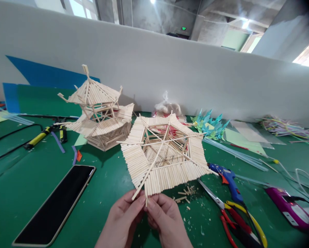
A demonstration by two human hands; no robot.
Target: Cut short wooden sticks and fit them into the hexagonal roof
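Left hand (127,217) and right hand (166,218) at near corner of stick roof (167,177)

Thumbs and fingers of both hands pinch its tip; the roof spreads just beyond them over the table (100,193). Most fingertips are hidden underneath. Farther back stands a stick pagoda (108,127).

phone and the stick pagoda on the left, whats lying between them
Between the phone and the pagoda, the head view shows a purple strip, a small orange scrap and, nearer the pagoda, a piece of pale green paper.
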